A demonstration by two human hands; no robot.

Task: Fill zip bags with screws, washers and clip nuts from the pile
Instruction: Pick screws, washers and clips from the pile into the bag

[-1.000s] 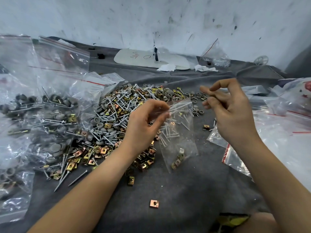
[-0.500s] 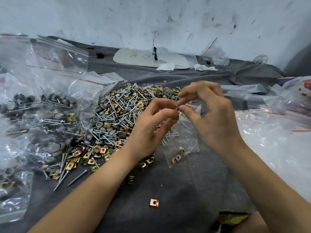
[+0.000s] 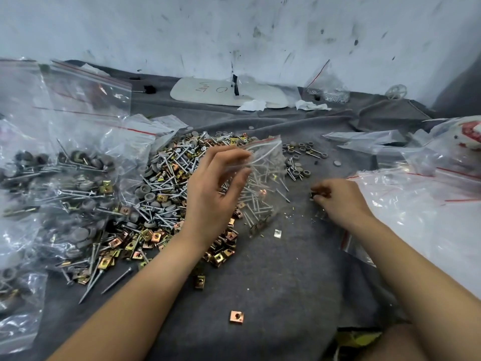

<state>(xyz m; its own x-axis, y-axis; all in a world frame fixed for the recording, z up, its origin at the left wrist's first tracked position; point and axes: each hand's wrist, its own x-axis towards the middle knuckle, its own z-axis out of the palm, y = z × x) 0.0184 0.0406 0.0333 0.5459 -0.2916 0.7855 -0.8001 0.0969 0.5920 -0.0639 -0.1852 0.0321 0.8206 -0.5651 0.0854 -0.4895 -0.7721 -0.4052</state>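
The white board (image 3: 226, 93) behind the pile (image 3: 169, 194) has marks drawn by hand: a round "O" and some squiggly letters I can't read. No other writing is clear enough to read.

Your left hand (image 3: 210, 201) is over the right edge of the pile. Its fingers are bent, and the side of the zip bag (image 3: 265, 173) sits between thumb and fingers (this part is blurry). The bag stands up just right of the pile, with screws and some clip nuts inside.

Your right hand (image 3: 341, 201) is down on the grey cloth (image 3: 273, 282), further right of the pile, apart from the bag. Its fingers are curled tight and pinch a small dark piece (image 3: 314, 195); I can't tell which kind.

One loose clip nut (image 3: 236, 316) lies alone, nearer you than the pile.
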